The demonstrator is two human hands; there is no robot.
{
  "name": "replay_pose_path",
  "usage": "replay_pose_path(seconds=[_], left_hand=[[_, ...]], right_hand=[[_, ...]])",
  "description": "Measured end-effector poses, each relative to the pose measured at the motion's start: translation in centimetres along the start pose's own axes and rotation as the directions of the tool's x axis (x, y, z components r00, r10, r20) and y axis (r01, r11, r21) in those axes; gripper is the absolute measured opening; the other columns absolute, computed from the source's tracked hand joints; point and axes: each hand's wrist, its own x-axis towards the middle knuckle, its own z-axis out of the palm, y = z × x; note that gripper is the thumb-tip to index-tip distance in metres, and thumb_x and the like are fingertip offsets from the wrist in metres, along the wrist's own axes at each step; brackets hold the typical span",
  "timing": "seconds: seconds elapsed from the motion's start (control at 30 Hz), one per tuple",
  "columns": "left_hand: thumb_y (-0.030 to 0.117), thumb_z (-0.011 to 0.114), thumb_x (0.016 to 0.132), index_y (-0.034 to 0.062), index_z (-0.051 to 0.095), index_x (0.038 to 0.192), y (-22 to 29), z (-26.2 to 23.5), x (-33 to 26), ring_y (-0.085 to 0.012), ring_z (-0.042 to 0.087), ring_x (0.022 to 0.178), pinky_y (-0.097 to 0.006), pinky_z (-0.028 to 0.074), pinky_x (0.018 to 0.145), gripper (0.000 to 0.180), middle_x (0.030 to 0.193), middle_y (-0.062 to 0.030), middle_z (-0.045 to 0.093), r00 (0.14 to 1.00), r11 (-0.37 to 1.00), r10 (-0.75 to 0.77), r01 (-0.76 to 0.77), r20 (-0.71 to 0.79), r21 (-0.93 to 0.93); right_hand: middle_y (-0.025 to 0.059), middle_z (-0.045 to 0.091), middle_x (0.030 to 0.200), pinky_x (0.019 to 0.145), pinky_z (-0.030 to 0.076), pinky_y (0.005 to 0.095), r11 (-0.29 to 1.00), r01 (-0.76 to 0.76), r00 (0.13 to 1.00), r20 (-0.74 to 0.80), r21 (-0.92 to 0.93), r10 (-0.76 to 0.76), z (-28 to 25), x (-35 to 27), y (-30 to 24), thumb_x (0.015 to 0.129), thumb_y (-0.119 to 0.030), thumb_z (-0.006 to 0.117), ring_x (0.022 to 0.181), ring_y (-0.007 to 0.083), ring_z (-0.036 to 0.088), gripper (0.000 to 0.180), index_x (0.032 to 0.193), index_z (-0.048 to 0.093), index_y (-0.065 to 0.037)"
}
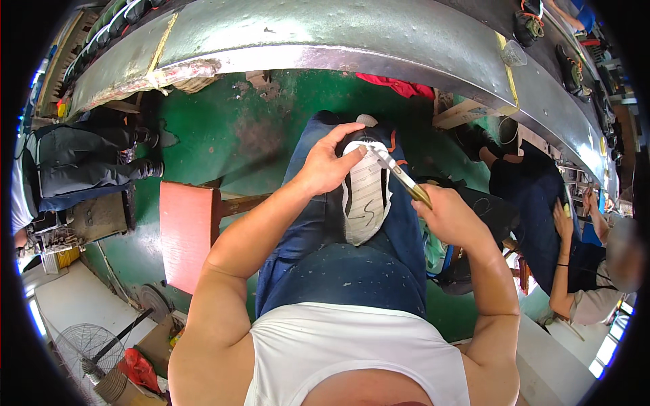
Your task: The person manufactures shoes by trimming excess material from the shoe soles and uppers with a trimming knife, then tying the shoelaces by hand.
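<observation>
A shoe (365, 196) lies bottom-up across my lap, its pale underside turned toward me and marked with a dark scribble. Black upper material shows around its edge, and an orange lace loop hangs out beside the far end. My left hand (328, 162) grips that far end, fingers over the outside and thumb pressed on the edge. In my right hand (443, 213) are metal pincers (399, 172), held by their brassy handles. Their shiny head meets the shoe's edge right by my left thumb. Whether the jaws hold any material is too small to tell.
A long metal-topped bench (305, 44) curves across the far side, with several dark shoes (572, 71) at its right. To my left stands a reddish padded seat (186, 230). One person (589, 271) sits at right, another (81, 159) at left. A fan (84, 352) stands lower left.
</observation>
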Motion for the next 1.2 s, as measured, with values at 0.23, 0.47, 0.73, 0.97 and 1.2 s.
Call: replay_pose_path(seconds=[0.23, 0.47, 0.73, 0.97, 1.2], left_hand=[[0.003, 0.065, 0.094, 0.0085, 0.053, 0.139, 0.0, -0.8, 0.6, -0.0124, 0.059, 0.106, -0.028, 0.049, 0.093, 0.048, 0.12, -0.0061, 0.063, 1.0, 1.0, -0.024, 0.024, 0.015, 0.015], [0.019, 0.059, 0.095, -0.0016, 0.026, 0.152, -5.8, -1.0, -1.7, -0.0391, 0.05, 0.132, -0.041, 0.039, 0.111, 0.069, 0.141, -0.0298, 0.05, 1.0, 0.859, -0.016, 0.014, -0.001, 0.511], [0.0, 0.049, 0.082, -0.0003, 0.027, 0.154, -6.9, 3.2, -7.3, -0.0375, 0.053, 0.131, -0.037, 0.042, 0.109, 0.075, 0.142, -0.0269, 0.052, 0.983, 0.909, -0.026, 0.1, -0.184, 0.404], [-0.01, 0.057, 0.075, 0.0071, 0.018, 0.16, -3.7, 0.5, -6.1, -0.0201, 0.041, 0.139, -0.032, 0.034, 0.114, 0.094, 0.152, -0.0129, 0.042, 0.958, 0.975, -0.2, 0.215, 0.204, -0.057], [0.013, 0.08, 0.077, -0.0034, 0.002, 0.157, -6.8, 2.7, -10.1, -0.0263, 0.03, 0.147, -0.032, 0.024, 0.119, 0.114, 0.16, -0.0221, 0.028, 0.969, 0.933, -0.24, 0.215, 0.051, 0.289]], right_hand=[[0.0128, 0.065, 0.08, 0.071, 0.05, 0.0376, 0.93, -0.052, 0.992, -0.092, 0.364, 0.091, 1.0, -0.5, -2.7, 0.099, -0.024, 0.055, 0.074, 0.0249, 0.065, 0.027, 0.105, 0.06, 0.001], [0.0111, 0.065, 0.082, 0.07, 0.052, 0.0365, 0.98, 0.011, 0.902, -0.425, 0.198, 0.076, 7.2, 2.0, 3.6, 0.091, -0.029, 0.068, 0.076, 0.02, 0.066, 0.032, 0.1, 0.058, 0.0], [0.0153, 0.066, 0.086, 0.07, 0.054, 0.0371, 0.829, -0.212, 0.91, -0.204, 0.517, 0.36, 13.0, 3.5, 6.1, 0.084, -0.018, 0.067, 0.076, 0.0241, 0.067, 0.041, 0.117, 0.058, 0.004], [0.0228, 0.068, 0.099, 0.081, 0.052, 0.0447, 0.953, -0.16, 0.925, -0.297, 0.255, 0.235, 9.4, 0.2, 5.8, 0.085, -0.024, 0.07, 0.093, 0.0401, 0.066, 0.039, 0.112, 0.057, 0.001], [0.0215, 0.067, 0.102, 0.086, 0.05, 0.0432, 0.999, -0.004, 1.0, 0.017, 0.054, 0.003, 7.2, -5.0, 4.3, 0.093, -0.022, 0.063, 0.098, 0.0414, 0.065, 0.048, 0.135, 0.053, -0.002]])
